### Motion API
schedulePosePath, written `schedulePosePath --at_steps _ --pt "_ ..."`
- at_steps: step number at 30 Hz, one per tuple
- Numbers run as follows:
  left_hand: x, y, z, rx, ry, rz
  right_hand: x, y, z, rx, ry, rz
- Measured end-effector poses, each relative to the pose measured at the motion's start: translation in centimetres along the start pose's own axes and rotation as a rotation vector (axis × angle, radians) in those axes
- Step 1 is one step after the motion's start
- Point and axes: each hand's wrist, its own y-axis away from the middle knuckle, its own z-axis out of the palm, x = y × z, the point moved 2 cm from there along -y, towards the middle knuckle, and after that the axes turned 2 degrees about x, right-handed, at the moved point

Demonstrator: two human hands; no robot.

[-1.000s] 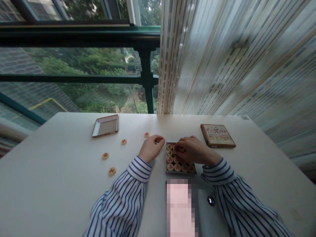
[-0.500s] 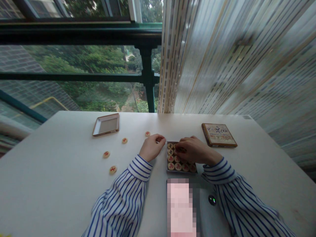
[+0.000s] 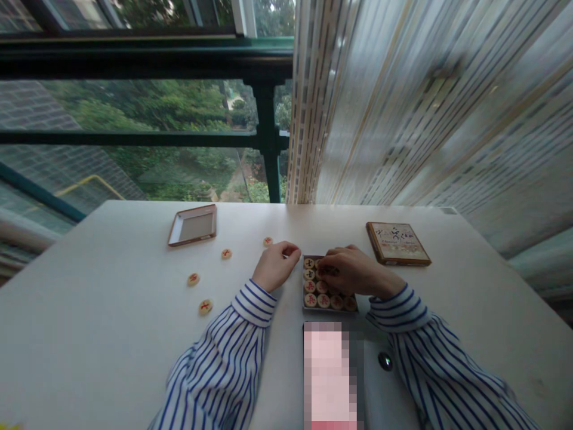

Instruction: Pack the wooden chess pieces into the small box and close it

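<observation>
A shallow open box (image 3: 329, 311) holds rows of round Chinese chess pieces (image 3: 323, 300) with red and black characters. Over its upper middle, my right hand (image 3: 356, 270) is closed, its fingertips down on a chess piece among the others. That hand shades and covers much of the box's right part. Just off the box's upper left corner, my left hand (image 3: 276, 264) is curled, thumb against fingers; what it holds, if anything, is hidden. Behind it lies a loose red-marked piece (image 3: 267, 242). More loose pieces (image 3: 226, 254) lie farther left on the white table.
An open box lid or tray (image 3: 194, 226) lies at the back left of the table (image 3: 111, 310). A flat printed box (image 3: 398, 243) lies at the right. In front of the chess box is a phone-like device with a blurred screen (image 3: 329, 373), beside a small dark round object (image 3: 385, 361).
Both hands keep nearly the same place and pose. The view has shifted very slightly; the loose pieces and boxes have not visibly moved.
</observation>
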Motion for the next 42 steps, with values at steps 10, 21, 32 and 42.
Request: schedulePosePath --at_steps 10,21,32,42 --pt "0.16 0.17 -0.15 0.001 0.007 0.006 -0.07 -0.02 -0.07 -0.02 -0.005 -0.005" --pt "0.3 0.13 -0.21 0.001 0.0 0.012 -0.4 0.0 -0.34 -0.055 0.014 0.036" --pt "0.33 0.11 -0.22 0.004 -0.025 0.032 -0.01 0.17 -0.3 0.023 0.02 0.015" --pt "0.58 0.2 -0.39 0.01 -0.024 0.038 0.12 0.16 -0.91 0.04 0.018 0.04"
